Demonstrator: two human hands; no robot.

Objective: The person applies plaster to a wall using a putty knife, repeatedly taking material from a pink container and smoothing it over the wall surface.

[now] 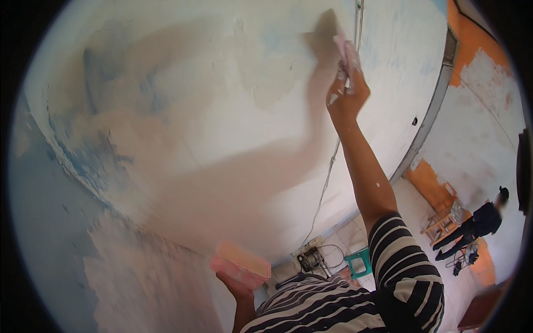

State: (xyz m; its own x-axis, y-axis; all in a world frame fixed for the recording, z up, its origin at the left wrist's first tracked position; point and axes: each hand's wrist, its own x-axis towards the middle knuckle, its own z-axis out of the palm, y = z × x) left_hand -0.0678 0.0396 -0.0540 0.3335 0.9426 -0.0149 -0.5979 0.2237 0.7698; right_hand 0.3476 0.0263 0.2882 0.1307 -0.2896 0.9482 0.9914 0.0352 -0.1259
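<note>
My right hand [348, 95] is raised against the pale wall [261, 119], its fingers closed round a putty knife [346, 54]. The tool is smeared pinkish white and seen almost edge-on, so its blade shows poorly. White smears mark the hand and forearm. Low in front of me, my left hand [237, 286] supports a pink rectangular tub [236, 267] from below. A peach-coloured filling shows at its top. Blue-grey patches and rough plaster cover parts of the wall, and my arm's shadow falls across it.
A cable [327, 177] runs down the wall. Below stand a green stool [360, 263] and a dark machine [311, 258]. At the far right, a person in dark clothes [486, 219] is near a wooden stool [441, 226]. A bluish wall [50, 205] adjoins at left.
</note>
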